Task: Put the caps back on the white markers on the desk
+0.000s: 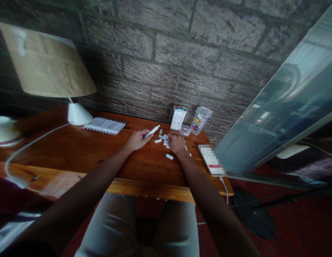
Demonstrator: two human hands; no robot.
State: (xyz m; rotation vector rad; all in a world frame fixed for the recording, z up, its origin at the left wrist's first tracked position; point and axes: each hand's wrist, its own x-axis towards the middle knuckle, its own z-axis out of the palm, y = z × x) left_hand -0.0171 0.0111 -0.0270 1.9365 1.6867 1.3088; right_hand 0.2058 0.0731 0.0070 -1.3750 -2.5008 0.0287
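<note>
My left hand [137,140] is closed around a white marker [153,131], its pale end pointing up and to the right. A small red spot shows at the marker's lower end, by the fingers. My right hand [177,143] reaches down over a loose pile of white marker caps [166,143] with coloured ends. Its fingers are bent among the caps, and what they grip, if anything, is hidden. One green-ended cap [169,156] lies apart, nearer the table's front. A row of white markers [105,126] lies side by side to the left of my left hand.
Against the stone wall stand a clear case of markers [178,118] and an open clear plastic box [200,120]. A white phone-like device [211,160] with a cable lies at the right edge. A lamp [78,113] and a white cup [5,130] occupy the wooden table's [144,171] left side.
</note>
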